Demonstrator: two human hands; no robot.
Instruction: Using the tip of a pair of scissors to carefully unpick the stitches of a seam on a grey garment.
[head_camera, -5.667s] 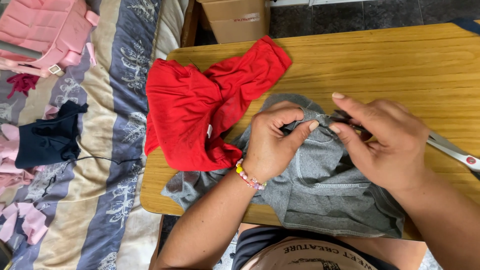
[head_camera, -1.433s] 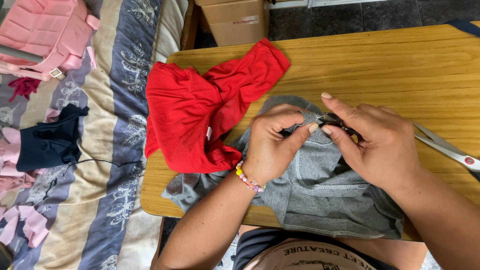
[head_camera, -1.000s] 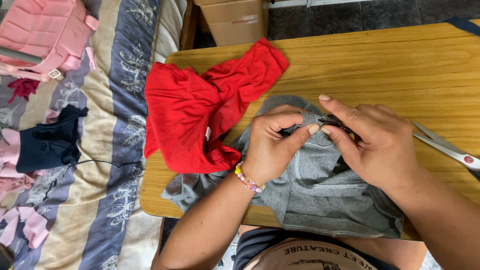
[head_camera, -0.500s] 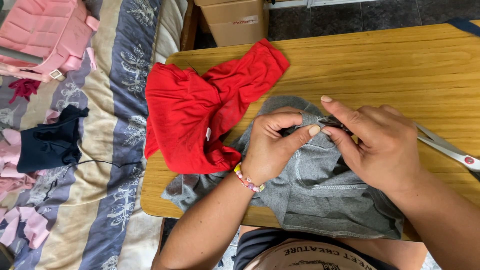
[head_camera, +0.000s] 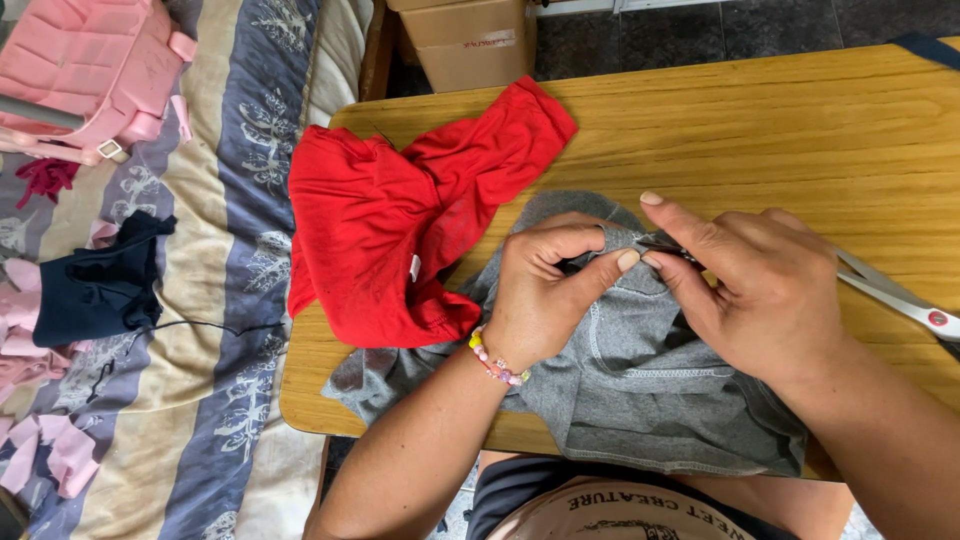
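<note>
Two bare hands are meeting over a grey garment (head_camera: 640, 390) that is lying on a wooden table (head_camera: 800, 130), its lower edge hanging slightly over the near side. The left hand (head_camera: 545, 290) is pinching a fold of the grey cloth between thumb and forefinger, a beaded bracelet (head_camera: 493, 358) circling its wrist. The right hand (head_camera: 760, 290) is closing its thumb and fingers on a small dark object at the same fold; what that object is cannot be told. A crumpled red garment (head_camera: 400, 230) is lying just beside the grey one, overlapping its left part and drooping off the table's far-left corner. A pair of scissors (head_camera: 895, 298) is resting on the table behind the right hand. Off the table, a striped floral bedcover (head_camera: 220, 300) is carrying a navy cloth (head_camera: 95, 285), pink scraps (head_camera: 50, 450) and a pink case (head_camera: 85, 70); a cardboard box (head_camera: 465, 35) is standing beyond.
</note>
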